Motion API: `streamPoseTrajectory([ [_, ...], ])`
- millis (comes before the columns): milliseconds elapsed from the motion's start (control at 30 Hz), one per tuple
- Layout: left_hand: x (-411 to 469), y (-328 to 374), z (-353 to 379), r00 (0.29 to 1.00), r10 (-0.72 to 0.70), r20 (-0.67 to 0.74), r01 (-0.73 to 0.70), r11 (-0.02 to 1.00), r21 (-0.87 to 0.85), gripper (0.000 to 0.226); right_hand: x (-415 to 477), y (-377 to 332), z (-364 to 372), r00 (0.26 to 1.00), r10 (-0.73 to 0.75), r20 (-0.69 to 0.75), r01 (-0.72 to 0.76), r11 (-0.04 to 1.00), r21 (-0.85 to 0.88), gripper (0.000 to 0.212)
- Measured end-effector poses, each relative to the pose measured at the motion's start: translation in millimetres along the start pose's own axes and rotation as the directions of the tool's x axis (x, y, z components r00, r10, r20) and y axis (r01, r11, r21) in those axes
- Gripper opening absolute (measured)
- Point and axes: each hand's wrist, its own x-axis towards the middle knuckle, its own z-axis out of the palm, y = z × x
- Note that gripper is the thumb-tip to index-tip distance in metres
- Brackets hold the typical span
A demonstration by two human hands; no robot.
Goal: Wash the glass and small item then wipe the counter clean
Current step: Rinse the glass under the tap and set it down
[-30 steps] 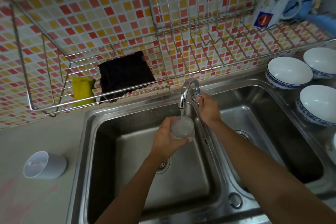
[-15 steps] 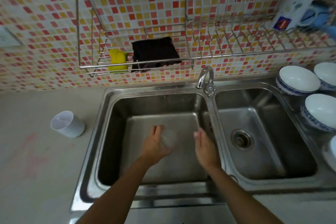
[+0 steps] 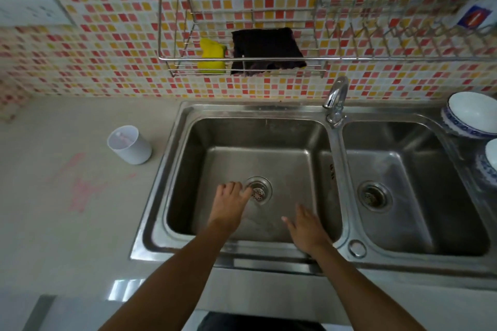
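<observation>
My left hand (image 3: pixel 230 203) hangs low in the left basin (image 3: pixel 188 169) of the steel sink, fingers curled, fingertips beside the drain strainer (image 3: pixel 258 190). No object shows in it. My right hand (image 3: pixel 306 228) is to its right above the basin floor, fingers spread and empty. Between the hands a faint clear smear (image 3: pixel 256 222) lies on the basin floor; I cannot tell whether it is the glass. A small white cup (image 3: pixel 129 145) with pink residue inside rests tilted on the counter left of the sink. Pink stains (image 3: pixel 78 185) mark the counter near it.
The tap (image 3: pixel 336 97) stands on the divider between the basins, with no water visible. A wire rack on the tiled wall holds a yellow sponge (image 3: pixel 211 55) and a dark cloth (image 3: pixel 266 48). White bowls (image 3: pixel 473 113) sit at the far right beside the right basin (image 3: pixel 419 196).
Both hands dropped from the tap to the floor of the left basin. The glass that my left hand held under the spout is no longer in it. The view has pulled back.
</observation>
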Motion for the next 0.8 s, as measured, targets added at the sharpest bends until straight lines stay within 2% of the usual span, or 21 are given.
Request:
streamPoseTrajectory([
  [133,-2.0,-5.4,-6.7,0.997,0.082,0.005,-0.082,0.973,0.216,0.077,2.8,1.1,2.1,0.998,0.008,0.063,-0.005,0.999,-0.041,0.079],
  [267,-5.0,-9.2,-10.1,0.955,0.294,-0.027,-0.251,0.858,0.447,0.076,3.0,1.7,2.5,0.998,0.013,0.067,-0.009,0.998,-0.056,0.08],
  [333,-6.2,-13.1,-9.8,0.932,0.36,-0.033,-0.297,0.813,0.501,0.073,3.0,1.8,2.8,0.998,0.019,0.065,-0.015,0.998,-0.058,0.08],
  [433,-7.7,-21.3,-10.7,0.932,0.346,-0.111,-0.25,0.831,0.496,0.068,2.8,2.5,3.6,0.997,0.017,0.075,-0.012,0.998,-0.063,0.08],
  [500,-9.5,-28.0,-10.7,0.943,0.279,-0.179,-0.189,0.896,0.401,0.077,0.6,0.5,2.5,0.998,0.008,0.065,-0.005,0.998,-0.059,0.078],
  [567,-14.4,-35.8,-13.5,0.949,0.146,-0.281,-0.094,0.977,0.193,0.088,-2.1,-1.9,-0.2,0.998,0.019,0.057,-0.017,0.999,-0.027,0.075],
  [633,-24.6,-49.9,-19.2,0.906,-0.026,-0.422,0.0,0.998,-0.061,0.083,-1.3,-3.1,-3.7,0.996,0.066,0.058,-0.069,0.996,0.053,0.07],
  [700,-38.2,-72.9,-18.2,0.852,-0.174,-0.494,0.036,0.961,-0.275,0.079,-0.4,-10.8,-8.6,0.992,0.116,0.041,-0.122,0.972,0.2,0.07],
  [800,-64.8,-117.0,-7.0,0.827,-0.359,-0.433,0.06,0.822,-0.566,0.079,2.4,-40.7,-9.8,0.99,0.136,-0.03,-0.121,0.945,0.303,0.062],
])
